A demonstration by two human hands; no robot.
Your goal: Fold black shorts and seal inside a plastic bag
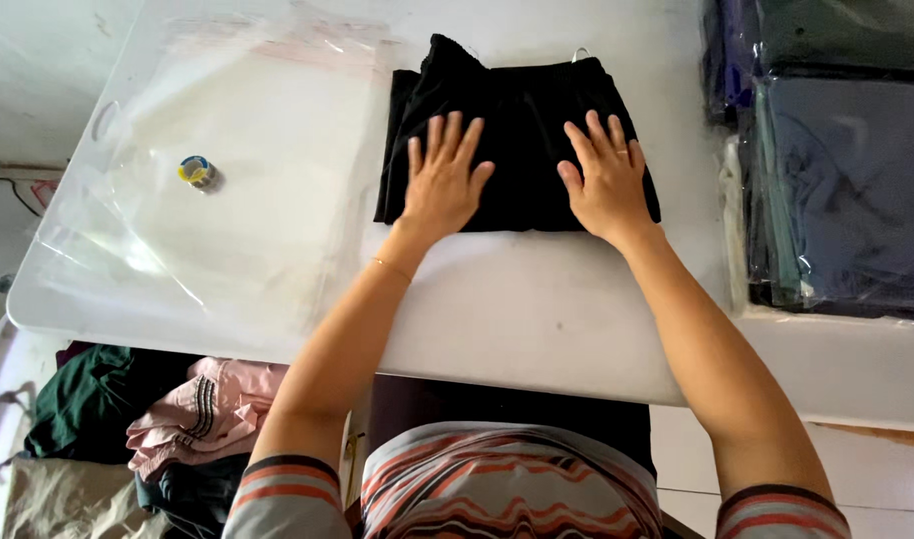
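A folded black garment point(522, 110) lies on the white table point(537, 309), towards its far side. My left hand point(445, 178) rests flat on the garment's left half, fingers spread. My right hand point(604, 178) presses flat on its right half, fingers spread too, a ring on one finger. Neither hand grips anything. A thin bracelet sits on my left wrist.
A pile of clear plastic bags point(227, 170) covers the table's left part, with a small roll of tape point(197, 172) on top. Bagged dark garments point(841, 170) are stacked at the right. Loose pink, green and dark clothes point(157, 419) lie below the table's left edge.
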